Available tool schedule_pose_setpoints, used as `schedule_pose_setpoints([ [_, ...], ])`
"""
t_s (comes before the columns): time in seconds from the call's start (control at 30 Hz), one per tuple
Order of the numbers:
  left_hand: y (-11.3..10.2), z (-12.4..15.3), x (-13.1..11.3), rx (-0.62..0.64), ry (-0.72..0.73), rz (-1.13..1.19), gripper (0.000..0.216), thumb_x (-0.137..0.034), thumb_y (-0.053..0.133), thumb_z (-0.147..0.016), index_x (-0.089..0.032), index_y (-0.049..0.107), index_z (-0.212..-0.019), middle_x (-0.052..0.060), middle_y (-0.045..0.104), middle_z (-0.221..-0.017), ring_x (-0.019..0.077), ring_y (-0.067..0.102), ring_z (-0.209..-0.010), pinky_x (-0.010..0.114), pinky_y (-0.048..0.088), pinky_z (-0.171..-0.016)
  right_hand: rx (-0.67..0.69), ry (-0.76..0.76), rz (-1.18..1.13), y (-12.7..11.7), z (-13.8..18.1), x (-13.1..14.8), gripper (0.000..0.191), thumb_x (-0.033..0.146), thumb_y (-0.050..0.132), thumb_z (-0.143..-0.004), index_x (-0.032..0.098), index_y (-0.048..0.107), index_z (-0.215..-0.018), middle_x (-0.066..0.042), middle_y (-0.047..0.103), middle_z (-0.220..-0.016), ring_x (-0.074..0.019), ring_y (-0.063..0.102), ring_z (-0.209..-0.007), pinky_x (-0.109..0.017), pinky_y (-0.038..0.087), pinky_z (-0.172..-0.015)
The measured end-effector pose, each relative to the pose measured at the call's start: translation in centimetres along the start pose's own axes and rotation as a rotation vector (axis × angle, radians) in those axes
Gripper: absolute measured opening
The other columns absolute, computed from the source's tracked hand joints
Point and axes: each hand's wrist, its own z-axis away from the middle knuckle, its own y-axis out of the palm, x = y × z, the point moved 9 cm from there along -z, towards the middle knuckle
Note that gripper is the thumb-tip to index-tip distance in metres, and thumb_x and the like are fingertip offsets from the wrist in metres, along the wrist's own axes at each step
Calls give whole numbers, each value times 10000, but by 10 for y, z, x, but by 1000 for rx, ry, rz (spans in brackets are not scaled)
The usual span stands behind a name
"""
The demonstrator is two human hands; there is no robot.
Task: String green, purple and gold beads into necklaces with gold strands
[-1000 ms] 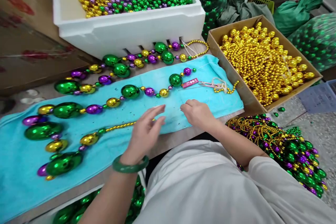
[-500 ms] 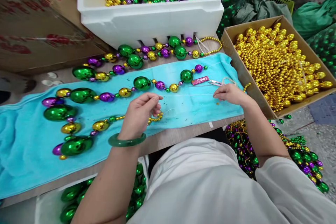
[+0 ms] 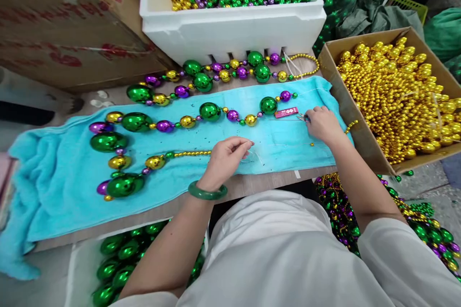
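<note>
Head view: left hand [image 3: 226, 158] w/ jade bangle [image 3: 207, 193], fingers pinched shut on thin clear thread [image 3: 256, 156] at end of small gold-bead run of bead strand [image 3: 151, 127]. Strand lies looped on turquoise towel [image 3: 57, 177], prob. so round beads don't roll. Right hand [image 3: 322, 123] curled at towel's far right, beside red tag [image 3: 286, 112], fingertips on sth small, can't tell what. Gold bead box [image 3: 392, 91] near right hand; white foam bin [image 3: 230, 24] behind, mixed beads within reach.
</note>
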Motion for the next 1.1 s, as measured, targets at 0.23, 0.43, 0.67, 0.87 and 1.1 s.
schedule_pose_setpoints([
  [0.23, 0, 7, 9, 23, -140, 114, 322, -450, 649, -736, -144, 700, -822, -39, 484, -452, 73, 429, -407, 190, 344, -417, -229, -23, -275, -18, 14, -19, 308, 267, 498, -816, 139, 632, -1062, -134, 589, -964, -255, 532, -922, -392, 415, -817],
  [0.43, -4, 3, 1, -46, -62, 283, 330, -443, 672, -728, -143, 716, -857, 15, 611, -649, 95, 537, -573, 197, 409, -491, -435, 36, -1176, -54, 62, -6, 386, 364, 546, -803, 239, 495, -1165, -52, 562, -975, -140, 548, -718, -294, 466, -640],
  [0.67, 0, 2, -11, -53, -8, 329, 339, -431, 682, -738, -149, 735, -917, 19, 622, -665, 95, 532, -588, 206, 416, -514, 655, 211, -2164, 34, 107, 122, 384, 456, 598, -771, 157, 619, -1011, 7, 557, -667, -31, 323, -380, -179, 218, -349],
  [0.87, 1, 7, -14, -33, 16, 370, 314, -422, 688, -741, -155, 739, -898, 22, 631, -671, 95, 527, -579, 214, 420, -513, 937, 402, -2457, 66, 111, 163, 361, 453, 543, -826, 133, 638, -964, 19, 544, -616, -40, 308, -359, -181, 262, -339],
  [1.1, 2, 18, -22, -5, 27, 371, 297, -408, 688, -748, -141, 736, -870, 7, 600, -614, 92, 515, -565, 213, 426, -520, 917, 471, -2583, 70, 96, 180, 344, 386, 404, -915, 116, 617, -933, 3, 567, -589, -52, 305, -346, -185, 275, -332],
])
